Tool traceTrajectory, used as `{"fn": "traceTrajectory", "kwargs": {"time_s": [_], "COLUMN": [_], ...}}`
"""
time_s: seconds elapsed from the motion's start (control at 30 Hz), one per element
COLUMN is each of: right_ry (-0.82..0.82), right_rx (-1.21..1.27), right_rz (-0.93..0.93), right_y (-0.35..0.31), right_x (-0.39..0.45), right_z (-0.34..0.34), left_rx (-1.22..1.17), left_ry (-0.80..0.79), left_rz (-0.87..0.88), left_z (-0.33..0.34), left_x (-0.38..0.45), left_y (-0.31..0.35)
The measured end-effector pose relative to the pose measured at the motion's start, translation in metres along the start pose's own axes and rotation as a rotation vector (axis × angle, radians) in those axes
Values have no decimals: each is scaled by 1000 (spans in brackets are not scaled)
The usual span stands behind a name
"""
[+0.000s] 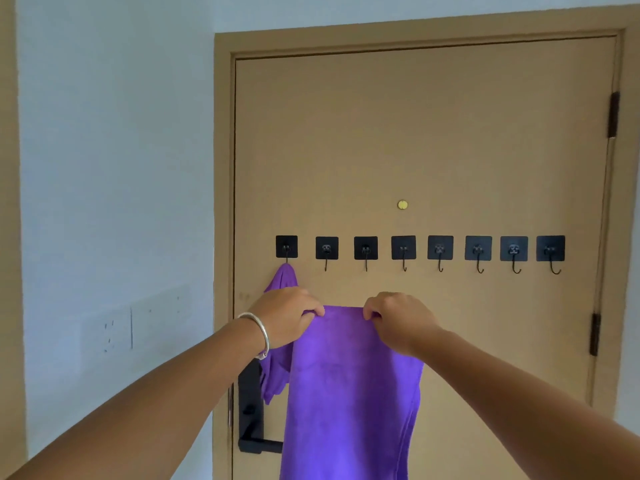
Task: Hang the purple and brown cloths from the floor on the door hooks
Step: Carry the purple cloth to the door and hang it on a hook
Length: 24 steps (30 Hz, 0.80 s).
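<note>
A purple cloth (349, 393) hangs flat in front of the tan door (426, 150). My left hand (287, 315) and my right hand (398, 320) pinch its top edge, one at each end, just below a row of several black hooks. Another purple cloth (283, 277) hangs bunched from the leftmost hook (286, 247) and trails down behind my left wrist. The second hook (326, 251) and third hook (366, 251) above my hands are bare. No brown cloth is in view.
A black lever handle with lock plate (251, 410) sits low on the door's left side, partly behind the cloths. A brass peephole (402, 204) is above the hooks. Wall sockets (110, 332) are on the white wall to the left.
</note>
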State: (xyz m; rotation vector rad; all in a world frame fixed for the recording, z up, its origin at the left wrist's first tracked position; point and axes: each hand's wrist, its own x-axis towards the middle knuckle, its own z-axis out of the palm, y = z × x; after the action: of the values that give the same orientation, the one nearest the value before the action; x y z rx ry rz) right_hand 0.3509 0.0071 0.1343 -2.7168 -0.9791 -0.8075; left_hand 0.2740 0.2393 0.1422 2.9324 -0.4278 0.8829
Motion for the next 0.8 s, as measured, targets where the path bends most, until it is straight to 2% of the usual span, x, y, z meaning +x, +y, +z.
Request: {"fn": "traceTrajectory", "kwargs": {"time_s": [0.33,0.57,0.8], "right_ry": [25,87,31], "right_rx": [-22,-62,-223], "right_rz": [-49,-4,18], "right_y": [27,49,59], "right_x": [132,202,232], "right_z": [58,88,104], "left_rx": [43,106,121], "left_ry": [29,71,70], "left_rz": [-42,-121,-168], "left_z": [52,82,106], "left_x": [101,163,196], "left_y": [-109,-138,-156]}}
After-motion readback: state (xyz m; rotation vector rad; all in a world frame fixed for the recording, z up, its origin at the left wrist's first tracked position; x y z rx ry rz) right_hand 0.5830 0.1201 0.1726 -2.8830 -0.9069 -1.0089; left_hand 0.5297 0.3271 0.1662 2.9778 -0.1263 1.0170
